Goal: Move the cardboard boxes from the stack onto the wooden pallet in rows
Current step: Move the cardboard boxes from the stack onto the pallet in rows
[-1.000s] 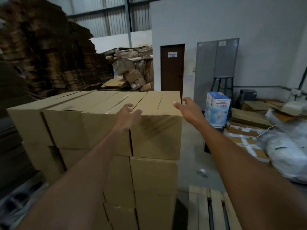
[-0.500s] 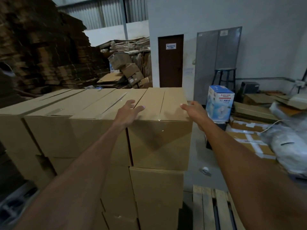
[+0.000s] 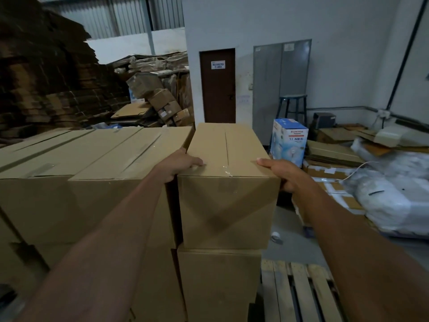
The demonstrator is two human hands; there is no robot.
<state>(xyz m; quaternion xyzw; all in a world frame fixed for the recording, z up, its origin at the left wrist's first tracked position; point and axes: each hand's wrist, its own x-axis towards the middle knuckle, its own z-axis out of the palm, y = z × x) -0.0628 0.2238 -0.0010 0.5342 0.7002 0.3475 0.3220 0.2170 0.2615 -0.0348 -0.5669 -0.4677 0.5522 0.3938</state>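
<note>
A stack of brown cardboard boxes (image 3: 81, 194) fills the left and middle of the head view. Its rightmost top box (image 3: 227, 205) sits pulled a little away from its neighbours, with a dark gap on its left side. My left hand (image 3: 180, 163) grips that box's near left top edge, fingers in the gap and thumb on top. On the box's right side my right hand (image 3: 282, 174) holds it, thumb lying on the top. The wooden pallet (image 3: 294, 291) lies on the floor at the lower right, its slats bare.
A blue and white product box (image 3: 289, 145) stands behind the stack on the right. Flat cardboard and plastic-wrapped bundles (image 3: 394, 194) crowd the right side. A roll of tape (image 3: 276, 237) lies on the floor. Piled cartons (image 3: 160, 101) and a brown door (image 3: 218, 86) are at the back.
Both hands have closed onto the rightmost top box. The box has shifted right and toward me, opening a gap beside the stack. The view has moved closer.
</note>
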